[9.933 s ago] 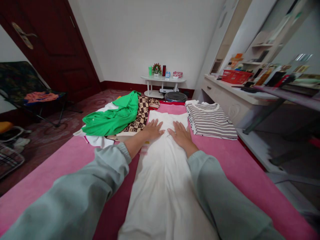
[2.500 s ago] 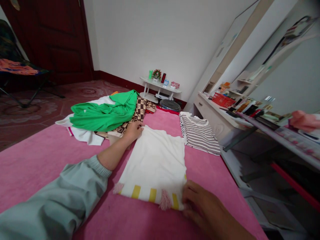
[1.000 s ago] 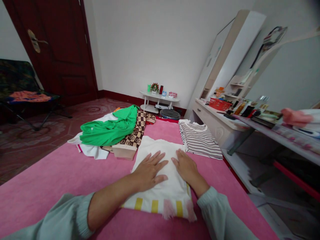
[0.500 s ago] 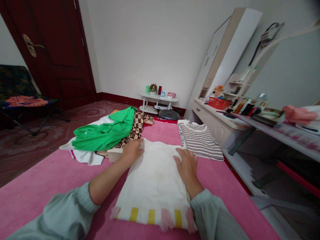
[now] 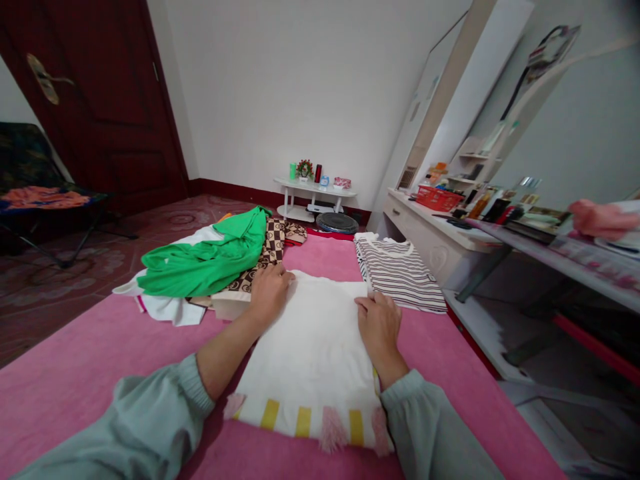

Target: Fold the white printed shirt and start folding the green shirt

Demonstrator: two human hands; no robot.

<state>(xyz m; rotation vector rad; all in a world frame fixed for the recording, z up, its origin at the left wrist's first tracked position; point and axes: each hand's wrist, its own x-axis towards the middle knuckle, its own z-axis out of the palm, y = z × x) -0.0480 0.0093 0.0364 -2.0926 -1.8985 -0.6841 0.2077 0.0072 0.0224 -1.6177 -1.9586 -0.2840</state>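
A white garment [image 5: 313, 347] lies spread before me, folded into a rough rectangle. Yellow stripes and pink tassels [image 5: 333, 430] run along its near hem. At its far left corner, my left hand [image 5: 270, 293] has its fingers closed on the edge. My right hand [image 5: 381, 327] pinches the far right side of the same cloth, thumb and fingertips together. Just beyond my left hand sits a heap with a green garment [image 5: 205, 257] on top and a brown checkered cloth [image 5: 275, 243] beside it. A striped shirt [image 5: 400, 270] lies folded past my right hand.
Everything lies on a pink bed cover [image 5: 100, 373]. To the right stand a white dresser [image 5: 435, 230] with a red basket [image 5: 439, 198] and bottles. A small white table [image 5: 320, 188] is against the far wall, and a folding chair [image 5: 50, 200] is at left.
Both hands still hold the white garment's far corners. My right fingers have drawn together at its edge, and my left hand has shifted slightly up and right. The view has moved a little.
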